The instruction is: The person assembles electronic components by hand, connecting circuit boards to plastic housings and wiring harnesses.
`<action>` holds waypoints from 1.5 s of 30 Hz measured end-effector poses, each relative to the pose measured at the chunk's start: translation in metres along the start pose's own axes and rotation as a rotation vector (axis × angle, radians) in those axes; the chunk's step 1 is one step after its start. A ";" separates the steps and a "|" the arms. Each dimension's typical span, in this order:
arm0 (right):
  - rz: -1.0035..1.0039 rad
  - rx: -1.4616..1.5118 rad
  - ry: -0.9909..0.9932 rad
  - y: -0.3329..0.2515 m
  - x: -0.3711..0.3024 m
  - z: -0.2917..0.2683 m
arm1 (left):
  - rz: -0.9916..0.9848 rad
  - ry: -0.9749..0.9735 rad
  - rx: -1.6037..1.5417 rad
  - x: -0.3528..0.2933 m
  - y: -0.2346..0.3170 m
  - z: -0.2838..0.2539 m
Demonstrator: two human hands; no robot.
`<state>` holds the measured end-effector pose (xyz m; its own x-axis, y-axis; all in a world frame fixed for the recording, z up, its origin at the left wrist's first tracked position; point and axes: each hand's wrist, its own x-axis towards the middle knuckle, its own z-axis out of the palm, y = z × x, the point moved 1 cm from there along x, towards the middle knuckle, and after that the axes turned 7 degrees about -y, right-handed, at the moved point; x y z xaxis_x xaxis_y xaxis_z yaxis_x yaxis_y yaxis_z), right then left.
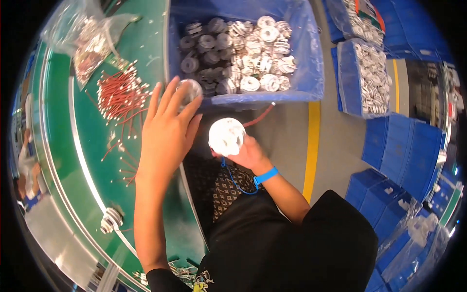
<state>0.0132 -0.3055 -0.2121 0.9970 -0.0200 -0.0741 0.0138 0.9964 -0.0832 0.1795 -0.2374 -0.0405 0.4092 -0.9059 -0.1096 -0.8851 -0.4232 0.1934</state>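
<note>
My right hand [251, 155] grips a white round plastic part [226, 136] with holes in its face, held over my lap beside the table edge. A red wire [260, 116] with a pale tip sticks out to the right from behind that part. My left hand [168, 114] reaches over the table edge with its fingers spread. Its fingertips lie by a pale round part [192, 91] at the near left corner of the blue bin; the fingers partly cover that part, and whether they touch it I cannot tell. A blue wrist strap [266, 175] with a coiled cord is on my right wrist.
The blue lined bin [307, 73] holds many white round parts. Red wires [121, 95] are heaped on the green table [141, 44], beside a clear bag [92, 53]. A single part [111, 220] sits at the lower left. More blue bins [348, 78] stand right of a yellow floor line [312, 146].
</note>
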 end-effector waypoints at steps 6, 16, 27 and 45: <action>-0.075 -0.118 -0.024 -0.007 0.001 -0.030 | 0.013 -0.138 0.355 0.007 -0.006 0.013; 0.154 0.148 -0.141 0.021 -0.014 -0.005 | -0.321 -0.089 -0.501 -0.079 0.079 0.007; 0.061 -1.622 0.068 -0.102 0.096 0.051 | -0.781 0.667 -0.708 -0.218 0.061 0.013; 0.801 -2.665 -0.576 -0.149 0.188 -0.156 | -1.578 0.565 -0.416 -0.305 0.044 0.038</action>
<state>0.1870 -0.4701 -0.3691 0.7339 0.4007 -0.5484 0.2462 -0.9095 -0.3351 0.0073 0.0212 -0.0356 0.8588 0.4992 -0.1155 0.4893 -0.7322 0.4738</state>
